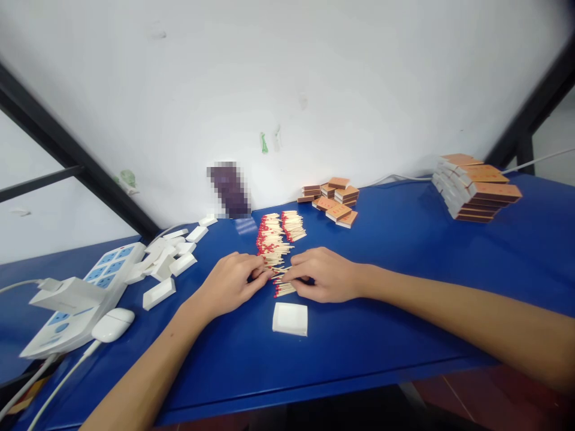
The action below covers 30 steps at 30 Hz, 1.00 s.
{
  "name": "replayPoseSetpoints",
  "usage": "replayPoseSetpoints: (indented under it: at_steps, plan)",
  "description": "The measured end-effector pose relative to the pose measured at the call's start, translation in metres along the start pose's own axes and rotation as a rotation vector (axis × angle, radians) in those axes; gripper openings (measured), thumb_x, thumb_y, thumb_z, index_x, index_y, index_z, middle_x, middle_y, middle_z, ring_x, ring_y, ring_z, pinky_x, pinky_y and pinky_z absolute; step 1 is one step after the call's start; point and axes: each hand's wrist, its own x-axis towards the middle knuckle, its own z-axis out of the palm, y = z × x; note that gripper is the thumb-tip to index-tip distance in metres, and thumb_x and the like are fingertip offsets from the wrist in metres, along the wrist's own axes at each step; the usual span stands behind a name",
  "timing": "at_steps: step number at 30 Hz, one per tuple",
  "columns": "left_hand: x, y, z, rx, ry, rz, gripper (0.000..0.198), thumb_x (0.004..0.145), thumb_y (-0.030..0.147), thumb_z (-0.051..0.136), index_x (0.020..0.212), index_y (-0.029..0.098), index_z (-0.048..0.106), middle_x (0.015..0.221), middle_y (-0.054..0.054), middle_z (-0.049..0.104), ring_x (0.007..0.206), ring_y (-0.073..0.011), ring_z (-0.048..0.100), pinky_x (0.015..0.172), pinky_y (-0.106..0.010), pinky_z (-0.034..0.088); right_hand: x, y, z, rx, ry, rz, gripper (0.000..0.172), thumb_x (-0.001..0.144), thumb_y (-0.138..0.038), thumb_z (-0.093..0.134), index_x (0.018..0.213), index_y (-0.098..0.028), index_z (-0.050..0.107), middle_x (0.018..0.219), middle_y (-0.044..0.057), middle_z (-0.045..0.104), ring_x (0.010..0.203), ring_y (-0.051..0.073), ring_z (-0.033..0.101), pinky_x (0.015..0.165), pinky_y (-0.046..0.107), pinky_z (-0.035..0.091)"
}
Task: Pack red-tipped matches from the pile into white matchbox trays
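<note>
Red-tipped matches point(272, 239) lie in a long pile on the blue table, with a smaller bunch point(294, 225) beside its far end. My left hand point(236, 278) is closed at the near end of the pile, its thumb and fingertips against the red match heads. From the other side, my right hand point(326, 274) pinches the pale wooden ends of some matches. Just how many matches each hand grips is hidden by the fingers. Closer to me than both hands lies a white matchbox tray point(290, 318).
Several white matchbox trays point(159, 293) are scattered at the left, beside a power strip point(85, 293) and a white charging case point(113, 324) on a cable. Orange matchboxes point(338, 211) lie near the wall; another stack point(483, 191) stands at the right. A pixelated dark object point(230, 188) leans on the wall.
</note>
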Motion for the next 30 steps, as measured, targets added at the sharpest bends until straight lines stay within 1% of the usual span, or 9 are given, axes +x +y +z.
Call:
replayPoseSetpoints:
  at_steps: [3,5,7,10,14,17,20,26,30]
  plan:
    - [-0.0002,-0.0013,-0.0008,-0.003,-0.001,-0.004,0.035,0.1,0.035,0.044,0.069,0.019,0.04,0.063,0.003,0.05,0.057,-0.0132,0.045,0.064,-0.029,0.03,-0.0004,0.0,0.0002,0.023,0.008,-0.009,0.024,0.089,-0.016,0.052,0.096,-0.017,0.074,0.075,0.002,0.062,0.066,0.012,0.051,0.063,0.024,0.033]
    - [-0.0001,-0.0016,-0.0012,-0.007,-0.004,-0.005,0.034,0.099,0.035,0.046,0.069,0.019,0.04,0.063,0.003,0.05,0.058,-0.0134,0.045,0.064,-0.029,0.03,-0.0006,0.0001,0.001,0.008,0.033,0.01,0.023,0.089,-0.016,0.051,0.095,-0.017,0.073,0.074,0.001,0.062,0.066,0.012,0.051,0.063,0.024,0.033]
    - [-0.0001,-0.0016,-0.0014,-0.011,-0.008,-0.006,0.035,0.099,0.036,0.047,0.069,0.019,0.04,0.063,0.003,0.05,0.059,-0.0138,0.046,0.064,-0.029,0.03,-0.0005,0.0001,0.0019,-0.027,0.048,0.042,0.022,0.089,-0.016,0.05,0.089,-0.016,0.072,0.073,0.001,0.06,0.065,0.012,0.05,0.062,0.025,0.031]
    - [-0.0002,-0.0021,-0.0011,-0.02,-0.026,-0.008,0.037,0.099,0.038,0.047,0.069,0.019,0.04,0.063,0.003,0.049,0.058,-0.0137,0.045,0.064,-0.028,0.031,-0.0003,0.0003,0.0027,-0.055,0.037,0.062,0.023,0.09,-0.017,0.05,0.084,-0.016,0.072,0.072,0.001,0.059,0.065,0.012,0.049,0.061,0.025,0.03]
    - [-0.0002,-0.0038,0.0004,-0.029,-0.046,-0.023,0.037,0.1,0.039,0.045,0.07,0.019,0.041,0.064,0.003,0.05,0.059,-0.0142,0.046,0.063,-0.028,0.03,-0.0002,0.0009,0.0023,-0.064,0.006,0.047,0.027,0.093,-0.021,0.049,0.1,-0.021,0.074,0.074,0.001,0.06,0.065,0.012,0.049,0.061,0.026,0.028]
    - [0.0003,-0.0045,0.0014,-0.031,-0.052,-0.031,0.037,0.1,0.041,0.045,0.07,0.019,0.042,0.064,0.002,0.051,0.06,-0.0145,0.047,0.063,-0.028,0.03,0.0001,0.0008,0.002,-0.084,-0.012,0.043,0.029,0.094,-0.022,0.048,0.11,-0.024,0.072,0.075,0.001,0.06,0.064,0.013,0.048,0.061,0.026,0.028]
    - [0.0004,-0.0039,0.0019,-0.03,-0.051,-0.027,0.038,0.1,0.041,0.045,0.069,0.019,0.042,0.064,0.002,0.051,0.059,-0.0144,0.046,0.062,-0.028,0.029,0.0007,0.0005,0.0023,-0.085,-0.001,0.061,0.032,0.093,-0.022,0.048,0.118,-0.024,0.069,0.077,0.001,0.062,0.066,0.013,0.05,0.062,0.026,0.029]
    - [0.0003,-0.0025,0.0032,-0.033,-0.036,-0.017,0.038,0.1,0.04,0.046,0.069,0.018,0.041,0.064,0.003,0.051,0.058,-0.0138,0.046,0.063,-0.027,0.029,0.0005,0.0004,0.0026,-0.056,0.0,0.059,0.028,0.093,-0.02,0.048,0.104,-0.018,0.073,0.08,0.003,0.065,0.071,0.014,0.055,0.064,0.026,0.032]
    - [0.0015,-0.0023,0.0044,-0.042,-0.03,-0.01,0.038,0.1,0.041,0.047,0.069,0.018,0.042,0.064,0.003,0.051,0.059,-0.0136,0.046,0.063,-0.027,0.03,0.0005,0.0007,0.0021,-0.043,0.01,0.051,0.027,0.093,-0.02,0.049,0.103,-0.017,0.074,0.08,0.004,0.065,0.07,0.014,0.056,0.063,0.025,0.033]
